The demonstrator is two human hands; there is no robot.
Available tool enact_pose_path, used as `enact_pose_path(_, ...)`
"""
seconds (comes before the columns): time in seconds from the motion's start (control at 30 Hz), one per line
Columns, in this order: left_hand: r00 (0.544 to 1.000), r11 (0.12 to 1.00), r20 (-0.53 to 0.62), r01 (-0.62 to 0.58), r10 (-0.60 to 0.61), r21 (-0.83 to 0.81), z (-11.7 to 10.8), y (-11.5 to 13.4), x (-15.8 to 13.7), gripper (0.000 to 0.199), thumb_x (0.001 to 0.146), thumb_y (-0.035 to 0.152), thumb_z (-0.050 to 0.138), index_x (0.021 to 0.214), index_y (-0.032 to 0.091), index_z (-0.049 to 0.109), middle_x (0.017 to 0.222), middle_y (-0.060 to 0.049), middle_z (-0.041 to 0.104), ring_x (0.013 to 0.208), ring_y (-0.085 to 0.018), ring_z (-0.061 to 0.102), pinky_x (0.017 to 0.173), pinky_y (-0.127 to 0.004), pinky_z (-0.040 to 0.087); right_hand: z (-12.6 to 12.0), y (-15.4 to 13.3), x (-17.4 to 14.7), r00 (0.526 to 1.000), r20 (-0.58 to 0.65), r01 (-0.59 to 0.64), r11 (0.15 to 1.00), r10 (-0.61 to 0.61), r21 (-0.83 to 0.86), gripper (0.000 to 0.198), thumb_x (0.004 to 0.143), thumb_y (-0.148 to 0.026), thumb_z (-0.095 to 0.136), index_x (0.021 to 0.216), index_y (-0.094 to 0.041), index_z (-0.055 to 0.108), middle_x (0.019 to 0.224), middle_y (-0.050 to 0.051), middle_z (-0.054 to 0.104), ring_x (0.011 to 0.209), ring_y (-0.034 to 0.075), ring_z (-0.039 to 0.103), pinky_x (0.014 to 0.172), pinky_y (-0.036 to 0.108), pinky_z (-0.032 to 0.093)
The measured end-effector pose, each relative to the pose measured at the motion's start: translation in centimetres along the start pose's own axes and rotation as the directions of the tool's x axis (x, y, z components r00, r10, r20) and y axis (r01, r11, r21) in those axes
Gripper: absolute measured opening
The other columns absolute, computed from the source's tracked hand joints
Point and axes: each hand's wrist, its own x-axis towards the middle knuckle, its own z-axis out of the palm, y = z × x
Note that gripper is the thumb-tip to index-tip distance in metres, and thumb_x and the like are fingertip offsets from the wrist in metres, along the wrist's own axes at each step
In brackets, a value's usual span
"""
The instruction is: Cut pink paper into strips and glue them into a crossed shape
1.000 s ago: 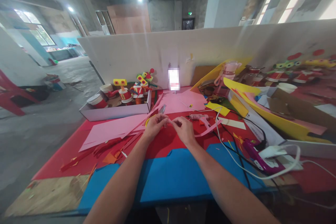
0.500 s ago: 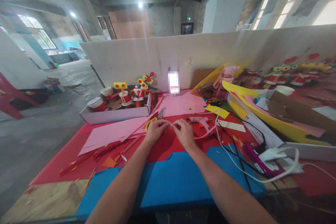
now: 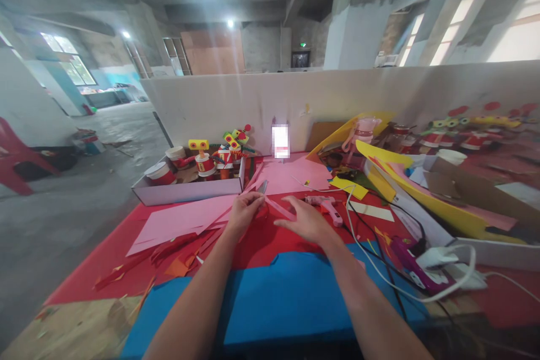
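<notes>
My left hand is closed, thumb and fingertips pinching one end of a narrow pink paper strip. The strip slants down rightward to my right hand, whose thumb and fingers are spread apart around it. Whether the strip touches the right palm I cannot tell. Just beyond the left fingertips shows the blade of a pair of scissors; its handles are hidden behind that hand. A pink glue gun lies on the red paper right of my right hand.
Left stands a white box with paper-cup robot figures. Pink sheets and scraps lie around. At right are a white cable, a purple power strip and a box with yellow foam sheets. Blue sheet covers the front edge.
My right fingers have come away from the left fingertips and spread, moving slightly right. The pink strip, earlier trailing off to the right, now stretches between both hands. The view has tilted up a little.
</notes>
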Motion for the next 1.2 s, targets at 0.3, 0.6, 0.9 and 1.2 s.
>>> enact_pose_path(0.3, 0.998, 0.995, 0.057, -0.028, 0.023, 0.096, 0.8, -1.6, -0.1, 0.024, 0.076, 0.037, 0.066, 0.075, 0.013, 0.071, 0.057, 0.000, 0.059, 0.052, -0.011, 0.051, 0.053, -0.023, 0.039, 4.9, 0.2, 1.8, 0.990, -0.072, -0.092, 0.937, 0.123, 0.336, 0.012, 0.082, -0.028, 0.062, 0.084, -0.019, 0.070, 0.079, 0.006, 0.075, 0.072, 0.021, 0.068, 0.066, 0.028, 0.050)
enact_pose_path(0.6, 0.996, 0.999, 0.086, 0.018, -0.022, 0.045, 1.3, -1.5, -0.2, 0.025, 0.074, 0.038, 0.068, 0.073, 0.014, 0.070, 0.057, 0.000, 0.060, 0.052, -0.011, 0.049, 0.054, -0.024, 0.038, 3.9, 0.2, 1.5, 0.988, -0.099, -0.068, 0.911, 0.119, 0.408, 0.025, 0.083, -0.041, 0.058, 0.078, -0.020, 0.070, 0.078, 0.006, 0.075, 0.071, 0.020, 0.067, 0.068, 0.029, 0.050)
enact_pose_path(0.9, 0.989, 0.992, 0.094, 0.116, -0.112, -0.044, 1.8, -1.1, -0.4, 0.031, 0.069, 0.043, 0.075, 0.076, 0.014, 0.070, 0.059, 0.000, 0.062, 0.053, -0.010, 0.051, 0.056, -0.023, 0.039, 4.2, 0.1, 1.4, 0.978, -0.153, -0.076, 0.929, 0.140, 0.362, 0.027, 0.085, -0.040, 0.058, 0.071, -0.019, 0.069, 0.070, 0.004, 0.072, 0.064, 0.019, 0.065, 0.062, 0.027, 0.045)
enact_pose_path(1.2, 0.991, 0.991, 0.056, 0.126, -0.124, -0.035, 2.4, -1.3, -0.8, 0.036, 0.069, 0.049, 0.076, 0.073, 0.014, 0.070, 0.056, 0.001, 0.058, 0.052, -0.009, 0.048, 0.051, -0.021, 0.034, 4.7, -0.2, 1.2, 0.974, -0.179, -0.084, 0.953, 0.140, 0.290, 0.018, 0.083, -0.027, 0.057, 0.070, -0.021, 0.068, 0.070, 0.003, 0.072, 0.066, 0.019, 0.066, 0.064, 0.028, 0.046)
